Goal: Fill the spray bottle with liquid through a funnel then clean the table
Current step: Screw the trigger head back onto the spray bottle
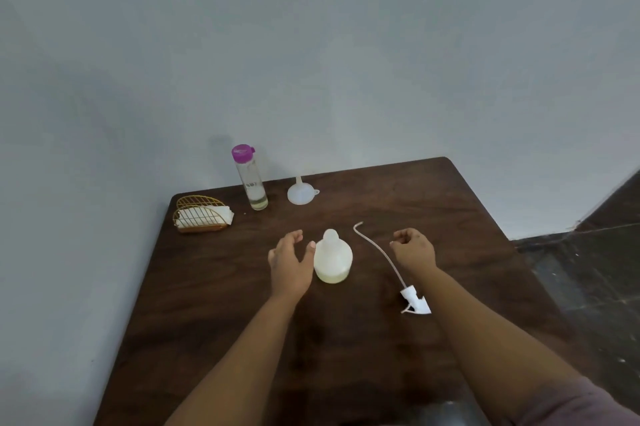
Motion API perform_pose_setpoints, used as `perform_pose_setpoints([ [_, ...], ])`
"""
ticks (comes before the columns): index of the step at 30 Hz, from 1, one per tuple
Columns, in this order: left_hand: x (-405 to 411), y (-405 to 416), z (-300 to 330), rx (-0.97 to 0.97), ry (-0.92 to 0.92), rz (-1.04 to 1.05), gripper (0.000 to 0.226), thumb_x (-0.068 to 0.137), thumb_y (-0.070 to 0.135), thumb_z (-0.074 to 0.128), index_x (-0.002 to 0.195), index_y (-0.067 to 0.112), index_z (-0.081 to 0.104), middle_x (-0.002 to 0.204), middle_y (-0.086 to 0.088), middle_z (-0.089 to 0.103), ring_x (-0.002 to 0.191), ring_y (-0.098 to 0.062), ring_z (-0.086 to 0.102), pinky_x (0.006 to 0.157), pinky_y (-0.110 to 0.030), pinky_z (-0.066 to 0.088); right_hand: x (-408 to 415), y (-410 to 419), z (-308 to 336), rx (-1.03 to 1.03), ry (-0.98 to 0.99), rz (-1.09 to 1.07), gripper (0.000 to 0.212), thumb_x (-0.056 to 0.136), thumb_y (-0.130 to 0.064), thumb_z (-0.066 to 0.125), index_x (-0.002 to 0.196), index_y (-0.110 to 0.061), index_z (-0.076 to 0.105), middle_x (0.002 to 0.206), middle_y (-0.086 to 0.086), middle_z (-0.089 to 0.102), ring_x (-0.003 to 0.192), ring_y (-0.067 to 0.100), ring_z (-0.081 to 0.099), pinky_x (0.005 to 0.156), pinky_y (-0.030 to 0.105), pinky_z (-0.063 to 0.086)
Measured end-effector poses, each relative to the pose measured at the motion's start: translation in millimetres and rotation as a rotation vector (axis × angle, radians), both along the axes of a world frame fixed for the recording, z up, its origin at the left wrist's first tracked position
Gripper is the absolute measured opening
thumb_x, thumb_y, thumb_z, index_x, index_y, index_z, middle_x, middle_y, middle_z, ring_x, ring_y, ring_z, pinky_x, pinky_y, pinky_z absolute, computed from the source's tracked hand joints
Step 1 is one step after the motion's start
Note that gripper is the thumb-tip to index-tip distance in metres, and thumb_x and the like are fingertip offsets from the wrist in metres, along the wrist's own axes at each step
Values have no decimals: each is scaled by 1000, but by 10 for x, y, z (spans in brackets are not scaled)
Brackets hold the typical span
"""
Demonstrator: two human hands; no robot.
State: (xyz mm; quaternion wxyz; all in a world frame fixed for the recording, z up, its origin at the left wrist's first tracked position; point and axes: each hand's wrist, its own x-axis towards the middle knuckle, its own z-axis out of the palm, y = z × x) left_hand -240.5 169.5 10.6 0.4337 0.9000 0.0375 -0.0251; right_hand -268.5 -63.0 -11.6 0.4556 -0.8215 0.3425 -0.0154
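Observation:
A translucent white spray bottle (333,257) stands upright without its top in the middle of the dark wooden table (346,339). My left hand (290,261) hovers just left of it, fingers spread, thumb tip close to or touching the bottle. The white spray head (415,302) lies to the right, its long dip tube (379,249) stretching towards the back. My right hand (414,249) hangs above the tube with loosely curled fingers and holds nothing. A white funnel (300,193) sits mouth down near the back edge. A clear bottle with a purple cap (250,178) stands left of it.
A gold wire holder with white napkins (201,216) sits at the table's back left corner. A pale wall runs behind and along the left side. Dark floor (588,270) lies beyond the table's right edge.

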Motion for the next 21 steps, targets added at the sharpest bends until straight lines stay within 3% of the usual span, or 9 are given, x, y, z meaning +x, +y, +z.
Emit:
perform_pose_setpoints([
  [3,-220,-59,-27,8,-8,-6,45,95,38,57,136,22,50,138,6,52,134,-18,34,105,-37,38,-306,-119,-119,-124,181,53,35,80,-35,63,114,-24,59,113,3,61,109,30,57,91,36,48],
  [5,-341,-57,-38,27,-8,-13,49,93,37,60,137,21,48,141,5,50,136,-19,33,105,-38,38,-481,-141,-179,-249,317,132,55,78,-49,68,124,-26,51,129,6,48,123,31,44,97,41,41],
  [8,-447,-27,-54,57,-17,-33,53,91,34,64,138,19,46,141,4,49,135,-20,33,105,-38,38,-694,-75,-261,-337,420,233,75,73,-59,71,131,-23,40,136,6,36,128,31,36,98,44,38],
  [16,-523,-100,16,87,-25,-57,54,90,31,66,139,21,45,143,4,46,136,-20,32,106,-39,39,-853,12,-477,-447,347,272,51,85,-43,65,126,-19,46,134,6,30,120,28,40,93,40,44],
  [21,-528,-120,47,69,-32,-58,55,90,31,65,140,21,44,144,4,46,137,-20,30,108,-39,37,-874,-104,-565,-357,295,258,50,85,-41,65,125,-14,52,131,10,35,122,30,39,95,37,44],
])
